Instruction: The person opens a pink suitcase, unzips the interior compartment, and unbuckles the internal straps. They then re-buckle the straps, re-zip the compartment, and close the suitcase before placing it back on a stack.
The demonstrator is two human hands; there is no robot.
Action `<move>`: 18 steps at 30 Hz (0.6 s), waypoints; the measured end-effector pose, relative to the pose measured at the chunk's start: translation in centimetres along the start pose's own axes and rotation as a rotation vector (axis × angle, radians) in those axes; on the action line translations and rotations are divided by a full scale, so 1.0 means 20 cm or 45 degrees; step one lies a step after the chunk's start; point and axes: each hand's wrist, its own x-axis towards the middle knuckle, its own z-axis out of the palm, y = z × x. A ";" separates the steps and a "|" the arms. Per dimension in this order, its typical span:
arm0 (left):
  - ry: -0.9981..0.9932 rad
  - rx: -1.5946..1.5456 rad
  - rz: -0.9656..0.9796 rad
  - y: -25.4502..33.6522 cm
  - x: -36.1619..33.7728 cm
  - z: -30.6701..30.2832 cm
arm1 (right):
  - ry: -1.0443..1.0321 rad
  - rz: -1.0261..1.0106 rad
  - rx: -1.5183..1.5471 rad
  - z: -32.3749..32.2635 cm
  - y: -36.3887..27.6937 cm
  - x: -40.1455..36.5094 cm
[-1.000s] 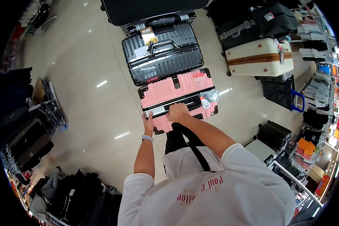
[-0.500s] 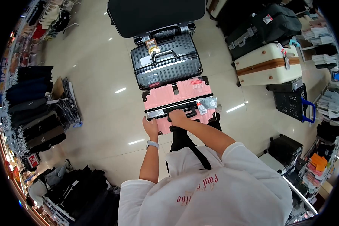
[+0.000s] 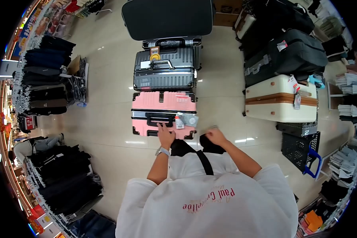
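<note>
A pink hard-shell suitcase (image 3: 146, 103) with black corner guards stands in front of me, a dark handle (image 3: 154, 120) and tags (image 3: 188, 120) on its top. My left hand (image 3: 166, 136) rests against its near part. The fingers reach forward to the handle's lower edge, looking stretched rather than wrapped round it. To the right of the suitcase, apart from it, my right hand (image 3: 215, 136) is over my dark-clad leg with its fingers curled in. Nothing shows in that hand. Directly behind the pink case is a dark grey ribbed suitcase (image 3: 162, 79) with a silver handle.
A large black suitcase (image 3: 166, 20) stands farther back in the same row. At the right are a cream suitcase (image 3: 261, 113) with a brown band, dark luggage (image 3: 293, 55) and a black basket (image 3: 299, 148) with a blue handle. Clothes racks (image 3: 47, 91) line the left.
My right hand has let go of the suitcase handle and moved right, off the case. My left hand has shifted from the case's left edge to near the handle. The view has turned slightly.
</note>
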 end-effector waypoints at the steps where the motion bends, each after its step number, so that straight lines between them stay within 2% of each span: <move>1: -0.031 0.088 -0.053 0.03 0.02 0.00 | 0.080 0.137 -0.149 -0.11 0.15 -0.13; 2: -0.058 0.093 -0.094 0.05 0.04 0.00 | 0.033 0.269 -0.258 -0.16 0.42 -0.24; 3: -0.082 0.101 -0.135 0.04 0.07 0.01 | 0.050 0.455 -0.292 -0.27 0.49 -0.38; 5: -0.218 0.088 -0.186 0.01 0.16 -0.01 | -0.365 0.193 -0.867 -0.38 0.92 -0.60; 7: -0.199 0.101 -0.203 0.01 0.19 -0.01 | -0.501 0.680 -0.781 -0.53 0.93 -0.77; 8: -0.212 0.130 -0.192 0.02 0.21 -0.02 | -0.497 0.693 -0.791 -0.56 0.95 -0.82; 10: -0.203 0.149 -0.183 0.01 0.21 0.00 | -0.193 1.537 0.505 -0.51 1.17 -0.94; 11: -0.175 0.138 -0.183 0.01 0.21 0.00 | -0.181 1.545 0.497 -0.51 1.21 -0.97; 13: -0.135 0.146 -0.212 0.03 0.21 0.03 | -0.348 1.191 0.813 -0.53 1.18 -0.99; 14: -0.115 0.135 -0.219 0.05 0.20 0.02 | -0.347 1.197 0.799 -0.55 1.12 -0.97; 16: -0.089 0.108 -0.249 0.09 0.19 0.02 | -0.053 1.380 0.927 -0.65 0.79 -0.80; 18: -0.066 0.122 -0.286 0.09 0.19 0.02 | -0.088 1.367 0.806 -0.70 0.75 -0.66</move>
